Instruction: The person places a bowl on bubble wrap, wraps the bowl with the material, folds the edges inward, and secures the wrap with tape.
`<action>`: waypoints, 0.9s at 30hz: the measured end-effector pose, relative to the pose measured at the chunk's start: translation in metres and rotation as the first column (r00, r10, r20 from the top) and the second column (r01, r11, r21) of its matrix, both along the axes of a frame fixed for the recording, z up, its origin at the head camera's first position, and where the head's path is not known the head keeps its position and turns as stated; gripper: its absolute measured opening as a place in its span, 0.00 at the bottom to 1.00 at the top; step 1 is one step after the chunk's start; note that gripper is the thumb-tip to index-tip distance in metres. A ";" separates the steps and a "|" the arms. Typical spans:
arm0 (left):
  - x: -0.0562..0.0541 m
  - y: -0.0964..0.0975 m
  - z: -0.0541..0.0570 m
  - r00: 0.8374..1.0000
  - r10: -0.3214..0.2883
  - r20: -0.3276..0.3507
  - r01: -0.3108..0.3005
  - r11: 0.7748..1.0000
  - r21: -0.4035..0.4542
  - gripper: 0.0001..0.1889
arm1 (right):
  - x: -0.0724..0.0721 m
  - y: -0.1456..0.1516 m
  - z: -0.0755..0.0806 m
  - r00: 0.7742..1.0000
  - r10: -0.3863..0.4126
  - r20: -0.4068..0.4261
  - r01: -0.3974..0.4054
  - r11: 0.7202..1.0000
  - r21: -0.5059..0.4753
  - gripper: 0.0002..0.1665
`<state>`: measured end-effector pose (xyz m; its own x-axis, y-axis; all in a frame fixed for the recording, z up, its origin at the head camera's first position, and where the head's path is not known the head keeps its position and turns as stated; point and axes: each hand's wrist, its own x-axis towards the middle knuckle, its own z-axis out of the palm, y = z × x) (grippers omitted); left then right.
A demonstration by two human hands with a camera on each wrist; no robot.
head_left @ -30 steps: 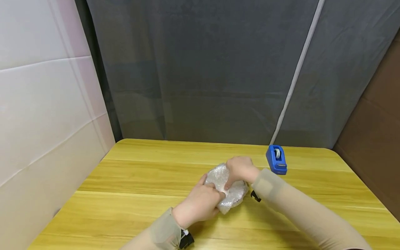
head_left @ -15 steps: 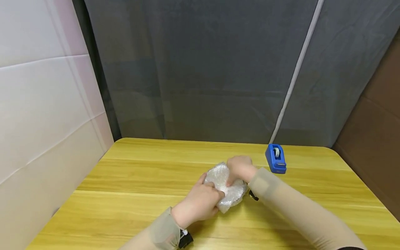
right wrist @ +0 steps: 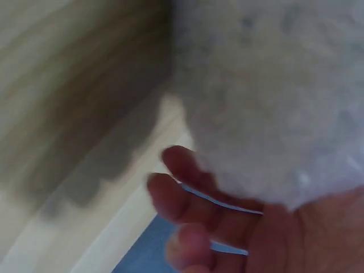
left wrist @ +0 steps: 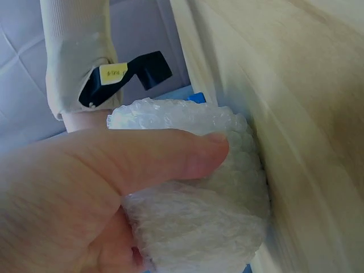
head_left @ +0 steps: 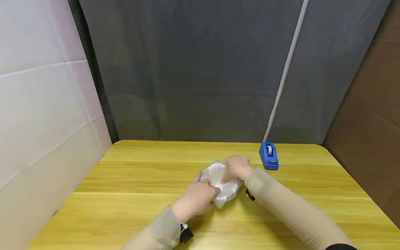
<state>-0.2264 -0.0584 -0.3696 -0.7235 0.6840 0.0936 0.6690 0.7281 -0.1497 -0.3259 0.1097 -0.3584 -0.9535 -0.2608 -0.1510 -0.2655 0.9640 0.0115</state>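
A crumpled bundle of clear bubble wrap is held between both hands over the middle of the table; whatever may be inside it does not show. My left hand grips its near left side. In the left wrist view the left thumb lies across the top of the bubble wrap. At the far right side my right hand holds the bundle, thumb on top. From the right wrist, its curled fingers show at the edge of the bubble wrap.
A blue tape dispenser with a roll in it stands at the back right of the wooden table. A dark grey curtain hangs behind, a white panel at left, a brown one at right.
The head view has turned slightly, so the table, dispenser and hands sit a little further left. Both hands keep their hold on the bubble wrap; the right thumb has shifted a little on it.
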 end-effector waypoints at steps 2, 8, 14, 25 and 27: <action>-0.002 0.002 -0.002 1.000 -0.005 0.004 0.005 1.000 -0.003 0.11 | -0.004 0.004 0.000 0.999 -0.011 0.033 0.012 1.000 -0.025 0.30; -0.003 0.004 -0.005 1.000 0.012 0.014 -0.012 1.000 -0.010 0.12 | -0.007 0.011 0.012 0.995 -0.002 0.097 0.010 0.996 -0.089 0.27; 0.000 0.005 -0.004 1.000 0.028 -0.012 -0.028 1.000 -0.010 0.11 | -0.005 0.020 0.025 0.993 0.007 0.119 0.013 0.986 -0.167 0.24; -0.004 0.019 -0.006 0.987 0.097 -0.127 -0.099 0.995 -0.009 0.11 | -0.005 0.023 0.025 0.983 0.160 0.092 -0.128 0.951 -0.281 0.16; -0.004 0.026 -0.004 0.984 0.118 -0.132 -0.121 0.993 -0.015 0.12 | -0.007 0.020 0.020 0.984 0.166 0.070 -0.140 0.949 -0.282 0.12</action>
